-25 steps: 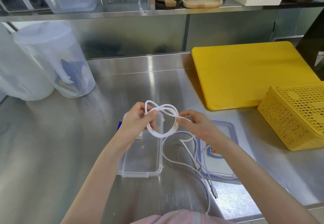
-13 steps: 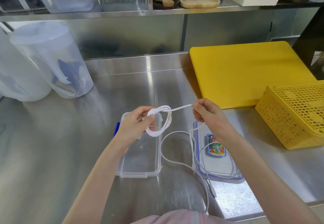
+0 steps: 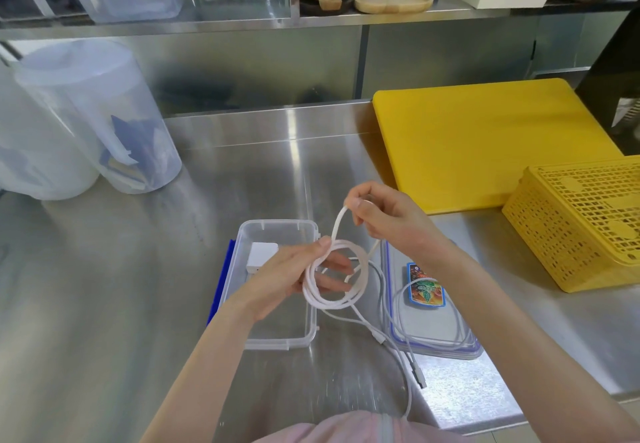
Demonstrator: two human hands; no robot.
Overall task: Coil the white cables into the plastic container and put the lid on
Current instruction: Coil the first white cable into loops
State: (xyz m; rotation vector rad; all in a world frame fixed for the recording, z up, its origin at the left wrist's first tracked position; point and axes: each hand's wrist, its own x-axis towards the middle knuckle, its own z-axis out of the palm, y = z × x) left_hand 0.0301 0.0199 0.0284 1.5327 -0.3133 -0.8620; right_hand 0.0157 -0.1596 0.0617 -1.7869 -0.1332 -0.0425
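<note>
Steel counter [image 3: 138, 286] under a cluttered shelf [image 3: 242, 21] (bright glare).

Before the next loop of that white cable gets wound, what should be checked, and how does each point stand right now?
1. Coil held in left hand: ok.
2. Right hand has a grip on the free strand: ok.
3. Plastic container open, room left beside the white charger: ok.
4. Lid free for closing: not ok, cable lies across it.
5. Loose tail untangled: cannot tell.
</note>
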